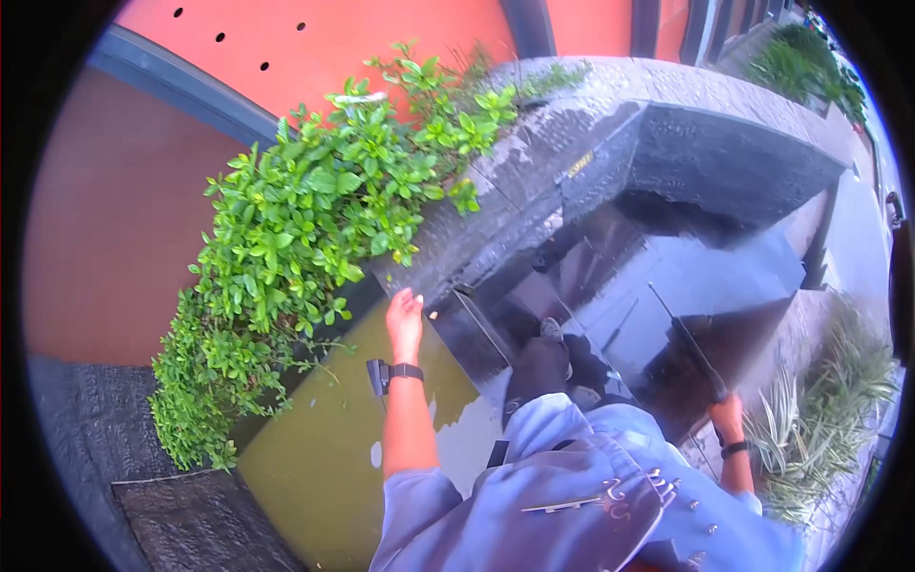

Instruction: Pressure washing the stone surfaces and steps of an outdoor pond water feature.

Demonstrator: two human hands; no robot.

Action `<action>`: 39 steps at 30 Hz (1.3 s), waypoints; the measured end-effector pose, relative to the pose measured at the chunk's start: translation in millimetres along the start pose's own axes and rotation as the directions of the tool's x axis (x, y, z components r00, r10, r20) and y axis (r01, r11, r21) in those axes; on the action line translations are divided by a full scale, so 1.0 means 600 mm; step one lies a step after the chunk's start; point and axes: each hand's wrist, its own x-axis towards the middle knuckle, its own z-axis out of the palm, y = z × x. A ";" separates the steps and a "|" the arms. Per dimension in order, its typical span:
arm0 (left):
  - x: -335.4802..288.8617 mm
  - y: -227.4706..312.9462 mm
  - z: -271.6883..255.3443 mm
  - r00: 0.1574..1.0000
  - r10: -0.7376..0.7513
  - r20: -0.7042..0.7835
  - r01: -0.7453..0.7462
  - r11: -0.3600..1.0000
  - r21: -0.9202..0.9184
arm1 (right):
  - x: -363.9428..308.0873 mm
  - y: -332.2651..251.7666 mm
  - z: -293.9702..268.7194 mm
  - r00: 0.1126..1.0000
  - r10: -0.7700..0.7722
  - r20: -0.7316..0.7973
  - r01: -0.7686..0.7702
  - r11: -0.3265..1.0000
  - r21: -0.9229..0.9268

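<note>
My right hand (726, 417) is wrapped round the dark grip of a long wand (701, 356), which looks like a spray lance. Its thin end points away from me over the wet dark floor (610, 286). Stretched forward over the edge of the murky green water (353, 448), my left hand (406, 313) has its fingers curled in. A pale speck shows at its fingertips, too small to name. Just right of that hand is a small yellowish bit (434, 316); whether it lies on the ledge or is in the air I cannot tell.
A leafy green shrub (295, 238) leans over the left side. Low dark stone walls (734, 153) enclose the basin, with an orange wall (381, 38) beyond. Striped grassy plants (810, 419) grow at the right. My shoe (552, 329) stands on the wet floor.
</note>
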 end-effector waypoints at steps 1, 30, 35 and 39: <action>0.030 0.058 0.020 0.998 -0.001 0.058 0.003 0.999 -0.048 | -0.010 0.007 -0.001 0.999 0.020 -0.034 -0.021 1.000 -0.020; 0.823 0.332 0.086 0.853 0.207 -0.480 -0.446 0.766 -0.463 | -0.160 -0.098 0.066 0.959 0.274 -0.069 -0.280 0.955 -0.098; 0.872 0.263 0.040 0.995 0.102 -0.020 -0.101 0.900 -0.424 | -0.145 -0.073 0.085 0.921 0.389 -0.015 -0.387 0.911 -0.144; 0.879 0.246 0.111 0.987 -0.016 0.157 0.086 0.888 -0.451 | -0.168 -0.093 0.079 0.930 0.343 -0.133 -0.360 0.921 -0.145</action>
